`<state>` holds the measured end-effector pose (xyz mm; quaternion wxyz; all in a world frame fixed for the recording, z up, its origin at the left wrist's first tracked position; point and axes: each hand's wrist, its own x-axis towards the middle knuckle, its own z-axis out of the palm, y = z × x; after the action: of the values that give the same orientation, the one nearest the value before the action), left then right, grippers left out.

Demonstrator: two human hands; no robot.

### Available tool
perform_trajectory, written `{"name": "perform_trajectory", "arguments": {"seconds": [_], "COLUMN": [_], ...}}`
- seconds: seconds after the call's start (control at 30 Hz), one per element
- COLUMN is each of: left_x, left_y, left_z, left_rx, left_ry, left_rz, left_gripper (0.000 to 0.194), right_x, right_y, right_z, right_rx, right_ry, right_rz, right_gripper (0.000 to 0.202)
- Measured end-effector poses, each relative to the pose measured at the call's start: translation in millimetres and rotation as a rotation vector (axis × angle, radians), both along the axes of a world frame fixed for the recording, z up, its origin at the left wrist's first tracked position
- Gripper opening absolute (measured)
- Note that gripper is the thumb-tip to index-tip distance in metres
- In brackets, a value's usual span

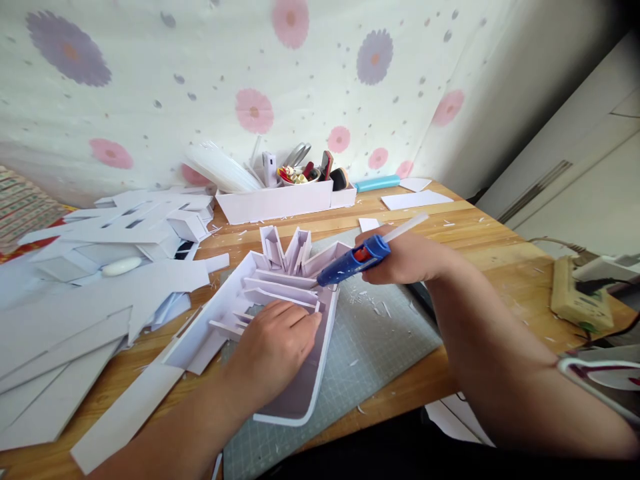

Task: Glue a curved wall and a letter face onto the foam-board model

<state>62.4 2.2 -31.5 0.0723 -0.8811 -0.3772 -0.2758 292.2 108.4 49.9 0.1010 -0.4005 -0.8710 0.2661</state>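
Observation:
My right hand (pixel 400 257) is wrapped round a blue hot glue gun (pixel 350 261), with a clear glue stick (pixel 407 227) poking out of its back end. The gun's nozzle points down and left at the upper right inside of a white foam-board model (pixel 240 270). Thin upright partitions stand inside the model, one of them a white strip (pixel 280 298) near the nozzle. My left hand (pixel 280 347) is closed, fingers bent, at the right end of that strip inside the model; its fingertips are partly hidden. The model lies on a grey cutting mat (pixel 380 340).
White board offcuts (pixel 100 280) are heaped on the left. At the back stands a white tray (pixel 280 203) of glue sticks and tools, near a blue cylinder (pixel 377 183). A power strip (pixel 580 293) sits at the right edge of the wooden table (pixel 480 267).

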Motion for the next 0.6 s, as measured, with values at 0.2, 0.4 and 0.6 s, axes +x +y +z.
{"name": "perform_trajectory", "arguments": {"seconds": [0.2, 0.4, 0.6], "left_x": [-1, 0, -1], "left_y": [-1, 1, 1], "left_z": [-2.7, -2.8, -1.7], "left_rx": [-0.031, -0.028, -0.012], "left_ry": [-0.002, -0.023, -0.017], "left_rz": [-0.003, -0.001, -0.003], "left_gripper": [0.023, 0.020, 0.020], "right_x": [10, 5, -9], "right_y": [-5, -10, -13], "right_z": [-28.1, -24.5, -14.1], "right_rx": [-0.066, 0.018, 0.123], "right_ry": [0.081, -0.035, -0.178], "right_rz": [-0.015, -0.074, -0.054], "right_gripper": [0.011, 0.009, 0.006]}}
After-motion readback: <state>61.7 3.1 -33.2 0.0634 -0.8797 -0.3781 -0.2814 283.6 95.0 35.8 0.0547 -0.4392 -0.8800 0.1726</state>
